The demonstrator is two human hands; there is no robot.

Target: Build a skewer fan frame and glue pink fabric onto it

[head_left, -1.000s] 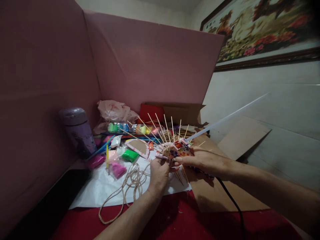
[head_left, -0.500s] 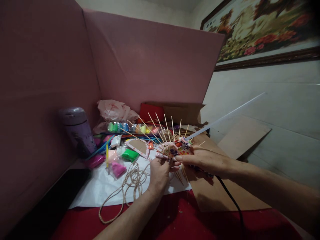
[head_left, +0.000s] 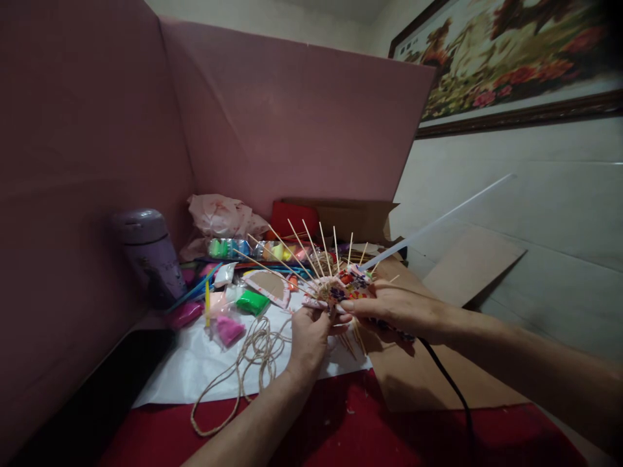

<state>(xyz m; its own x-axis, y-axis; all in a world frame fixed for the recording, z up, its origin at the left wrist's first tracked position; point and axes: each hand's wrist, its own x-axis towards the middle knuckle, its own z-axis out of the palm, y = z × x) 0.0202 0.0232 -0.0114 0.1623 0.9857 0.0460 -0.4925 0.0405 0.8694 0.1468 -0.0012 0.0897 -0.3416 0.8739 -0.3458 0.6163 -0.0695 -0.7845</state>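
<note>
My left hand pinches the near edge of a small craft piece, a patterned disc with several thin wooden skewers fanning up from it. My right hand is closed on a patterned glue gun, mostly hidden under the hand. A long clear glue stick juts up to the right from it, and a black cord trails down toward me. The gun's tip is at the disc, beside my left fingers.
Jute twine lies coiled on white paper over a red cloth. Colourful clay packets, a purple bottle, a plastic bag and an open cardboard box crowd the back. Pink boards wall off the left and rear.
Both hands and the craft piece have barely shifted. The glue stick's far end has tilted slightly upward.
</note>
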